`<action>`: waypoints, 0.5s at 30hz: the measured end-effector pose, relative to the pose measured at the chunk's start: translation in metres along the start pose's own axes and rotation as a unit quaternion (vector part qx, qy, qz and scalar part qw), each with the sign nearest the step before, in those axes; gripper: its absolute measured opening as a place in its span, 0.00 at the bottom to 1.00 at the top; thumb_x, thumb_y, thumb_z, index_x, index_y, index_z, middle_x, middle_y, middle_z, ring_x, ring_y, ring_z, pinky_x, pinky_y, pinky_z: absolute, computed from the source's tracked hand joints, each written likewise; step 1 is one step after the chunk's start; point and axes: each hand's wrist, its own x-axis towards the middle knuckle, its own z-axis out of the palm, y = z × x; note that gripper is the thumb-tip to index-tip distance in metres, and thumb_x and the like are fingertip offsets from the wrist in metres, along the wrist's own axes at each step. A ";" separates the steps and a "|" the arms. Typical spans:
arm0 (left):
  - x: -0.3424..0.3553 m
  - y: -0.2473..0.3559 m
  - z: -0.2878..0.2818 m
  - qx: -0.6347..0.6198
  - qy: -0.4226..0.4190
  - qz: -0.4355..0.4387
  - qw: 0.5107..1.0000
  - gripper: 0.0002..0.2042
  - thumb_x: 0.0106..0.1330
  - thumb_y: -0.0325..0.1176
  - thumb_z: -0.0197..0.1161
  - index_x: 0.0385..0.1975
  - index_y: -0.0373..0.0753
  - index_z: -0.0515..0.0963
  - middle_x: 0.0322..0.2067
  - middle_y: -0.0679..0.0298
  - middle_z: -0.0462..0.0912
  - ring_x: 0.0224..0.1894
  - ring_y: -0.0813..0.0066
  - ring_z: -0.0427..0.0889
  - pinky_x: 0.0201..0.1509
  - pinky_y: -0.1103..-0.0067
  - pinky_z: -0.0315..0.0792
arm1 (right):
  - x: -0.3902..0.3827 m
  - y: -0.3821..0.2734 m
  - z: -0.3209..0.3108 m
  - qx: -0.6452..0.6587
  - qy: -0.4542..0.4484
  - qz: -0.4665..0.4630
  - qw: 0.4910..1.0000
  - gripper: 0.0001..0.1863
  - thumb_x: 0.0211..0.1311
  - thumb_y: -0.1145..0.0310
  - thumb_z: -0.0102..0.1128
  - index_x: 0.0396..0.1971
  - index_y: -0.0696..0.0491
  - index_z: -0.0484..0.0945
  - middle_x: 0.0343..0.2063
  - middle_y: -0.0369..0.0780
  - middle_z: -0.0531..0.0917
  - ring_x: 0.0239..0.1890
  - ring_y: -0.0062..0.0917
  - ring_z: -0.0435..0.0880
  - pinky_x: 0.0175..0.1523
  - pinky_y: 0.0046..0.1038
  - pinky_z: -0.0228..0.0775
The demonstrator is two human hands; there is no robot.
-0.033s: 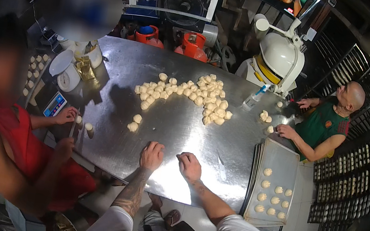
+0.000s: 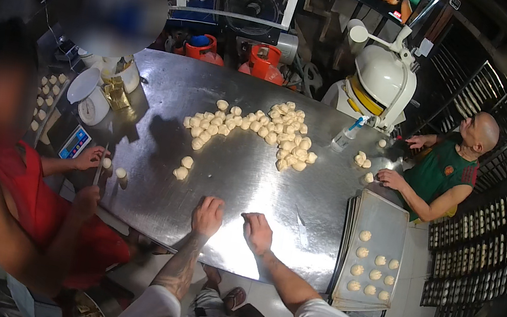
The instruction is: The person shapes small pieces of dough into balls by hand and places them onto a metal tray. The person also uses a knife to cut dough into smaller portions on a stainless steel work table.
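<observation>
Both of the person's hands rest palm-down on the steel table (image 2: 244, 177) near its near edge, the left hand (image 2: 207, 215) and the right hand (image 2: 257, 231) just beside each other, fingers curled downward; whether a piece of dough sits under either palm cannot be told, and neither hand visibly grasps anything. The nearest loose dough balls (image 2: 183, 168) lie a little farther in from the left hand, toward the table's middle, apart from it. The big heap of dough pieces (image 2: 258, 129) spreads across the far half of the table, well apart from both hands. At the table's right near corner a stack of baking trays (image 2: 382, 220) carries a few shaped rounds in rows. By the far right edge stands a clear plastic bottle (image 2: 347, 135), and a smaller cluster of dough (image 2: 361, 159) lies next to it, near a co-worker in a green shirt (image 2: 444, 177). At the left edge a person in red (image 2: 18, 195) works over two small pieces, with a white dial scale (image 2: 92, 105) and a small digital scale (image 2: 75, 142) beside them.
</observation>
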 end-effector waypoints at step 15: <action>-0.038 -0.025 -0.039 -0.106 -0.189 0.048 0.975 0.10 0.65 0.21 0.61 0.41 0.40 0.86 0.46 0.58 0.84 0.50 0.54 0.86 0.54 0.64 0.80 | -0.052 0.014 -0.036 0.080 -0.055 -0.014 0.995 0.16 0.63 0.81 0.61 0.47 0.49 0.87 0.44 0.44 0.82 0.47 0.40 0.83 0.52 0.40 0.80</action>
